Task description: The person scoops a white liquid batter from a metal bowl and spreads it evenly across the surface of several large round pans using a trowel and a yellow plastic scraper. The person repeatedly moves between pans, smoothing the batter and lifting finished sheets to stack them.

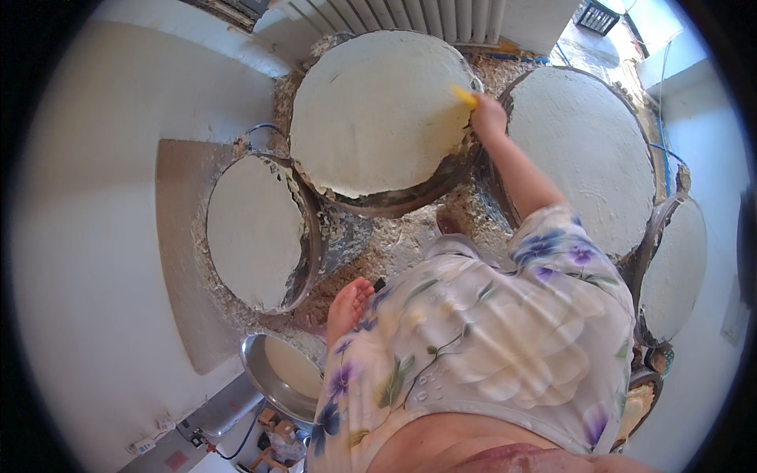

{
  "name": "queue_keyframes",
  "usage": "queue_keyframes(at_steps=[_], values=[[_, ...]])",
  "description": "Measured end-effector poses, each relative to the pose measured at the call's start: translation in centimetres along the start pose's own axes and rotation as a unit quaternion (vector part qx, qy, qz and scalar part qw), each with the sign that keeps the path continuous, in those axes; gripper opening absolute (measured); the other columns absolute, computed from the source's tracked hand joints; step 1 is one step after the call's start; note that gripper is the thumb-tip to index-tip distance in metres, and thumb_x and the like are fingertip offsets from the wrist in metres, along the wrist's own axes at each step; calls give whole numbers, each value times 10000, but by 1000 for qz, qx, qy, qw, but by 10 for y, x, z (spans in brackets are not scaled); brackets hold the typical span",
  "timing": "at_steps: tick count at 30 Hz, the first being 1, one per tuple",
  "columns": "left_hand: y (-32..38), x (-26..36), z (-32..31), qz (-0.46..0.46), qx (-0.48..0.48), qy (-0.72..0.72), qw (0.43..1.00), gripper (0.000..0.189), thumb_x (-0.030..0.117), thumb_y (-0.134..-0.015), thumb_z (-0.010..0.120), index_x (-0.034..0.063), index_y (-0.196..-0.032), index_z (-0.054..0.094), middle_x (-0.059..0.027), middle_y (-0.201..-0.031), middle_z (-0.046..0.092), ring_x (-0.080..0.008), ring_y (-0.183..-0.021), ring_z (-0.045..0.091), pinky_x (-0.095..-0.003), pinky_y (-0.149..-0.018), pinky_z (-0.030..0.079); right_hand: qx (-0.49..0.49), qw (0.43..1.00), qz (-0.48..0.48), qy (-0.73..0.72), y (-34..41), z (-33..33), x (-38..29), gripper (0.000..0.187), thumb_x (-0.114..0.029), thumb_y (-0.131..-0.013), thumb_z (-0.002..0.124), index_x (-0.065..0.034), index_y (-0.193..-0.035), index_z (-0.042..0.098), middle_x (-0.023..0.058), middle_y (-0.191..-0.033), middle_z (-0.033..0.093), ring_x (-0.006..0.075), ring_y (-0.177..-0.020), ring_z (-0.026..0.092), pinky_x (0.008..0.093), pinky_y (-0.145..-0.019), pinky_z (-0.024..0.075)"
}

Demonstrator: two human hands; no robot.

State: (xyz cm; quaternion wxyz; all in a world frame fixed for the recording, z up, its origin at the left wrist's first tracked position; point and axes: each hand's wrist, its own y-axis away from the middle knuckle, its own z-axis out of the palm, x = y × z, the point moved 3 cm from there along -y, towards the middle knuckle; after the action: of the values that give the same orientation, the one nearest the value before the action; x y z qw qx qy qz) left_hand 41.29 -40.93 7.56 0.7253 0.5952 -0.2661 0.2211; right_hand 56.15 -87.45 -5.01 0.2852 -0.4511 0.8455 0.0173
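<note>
My right hand (489, 120) grips a yellow scraper (465, 96), partly blurred, over the right edge of a large round griddle (378, 112). A pale, smooth layer covers most of that griddle, and its dark lower rim shows. My left hand (350, 301) hangs beside my flowered shirt with its fingers curled; nothing shows in it. It is nearest to a smaller round griddle (254, 233) at the left, coated with the same pale layer. Another large coated griddle (582, 159) lies right of my right forearm.
A further coated round griddle (674, 272) is at the far right. A metal bowl (254, 360) with pale liquid stands lower left. Behind the griddles is a white radiator (414, 20). A crusted floor (402, 242) lies between them, and a black crate (597, 19) stands upper right.
</note>
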Motion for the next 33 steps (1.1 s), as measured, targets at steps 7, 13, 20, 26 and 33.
queue_keyframes(at_steps=[7, 13, 20, 26, 33], values=[[-26, 23, 15, -32, 9, -24, 999, 359, 242, -879, 422, 0, -1144, 446, -96, -1062, 536, -188, -971, 532, -261, -797, 426, -5, 997, 75, -21, -129, -8, 33, 275, -148, -751, 479, -97, -1013, 545, 138, -894, 603, 310, -832, 573, 412, -716, 450], [-35, 33, 18, -38, 12, -5, 999, 361, 238, -880, 425, -1, -1150, 439, -94, -1079, 527, -185, -970, 534, -247, -771, 430, -94, 976, -169, 103, -50, 2, 4, 306, -37, -720, 458, -144, -984, 568, 86, -931, 573, 272, -869, 548, 367, -768, 419], [-45, 43, 26, -40, 3, -14, 999, 359, 220, -882, 421, -26, -1143, 431, -115, -1080, 518, -198, -963, 532, -295, -826, 431, -114, 976, 168, 78, -133, 10, 59, 237, -133, -763, 451, -101, -979, 544, 149, -877, 602, 311, -851, 574, 417, -724, 445], [-55, 41, 23, -49, 4, 8, 999, 338, 202, -884, 427, -13, -1144, 443, -103, -1060, 531, -169, -956, 530, -279, -798, 439, -93, 989, 110, 21, -159, 5, 48, 278, -158, -740, 476, -109, -1007, 534, 148, -894, 599, 301, -875, 567, 398, -744, 443], [-56, 43, 26, -49, 14, 3, 999, 330, 202, -880, 434, -3, -1138, 453, -90, -1063, 531, -174, -957, 529, -290, -796, 438, -282, 942, 87, 161, -177, 30, 45, 306, -118, -759, 472, -138, -1056, 547, 138, -930, 598, 290, -884, 571, 390, -751, 459]])
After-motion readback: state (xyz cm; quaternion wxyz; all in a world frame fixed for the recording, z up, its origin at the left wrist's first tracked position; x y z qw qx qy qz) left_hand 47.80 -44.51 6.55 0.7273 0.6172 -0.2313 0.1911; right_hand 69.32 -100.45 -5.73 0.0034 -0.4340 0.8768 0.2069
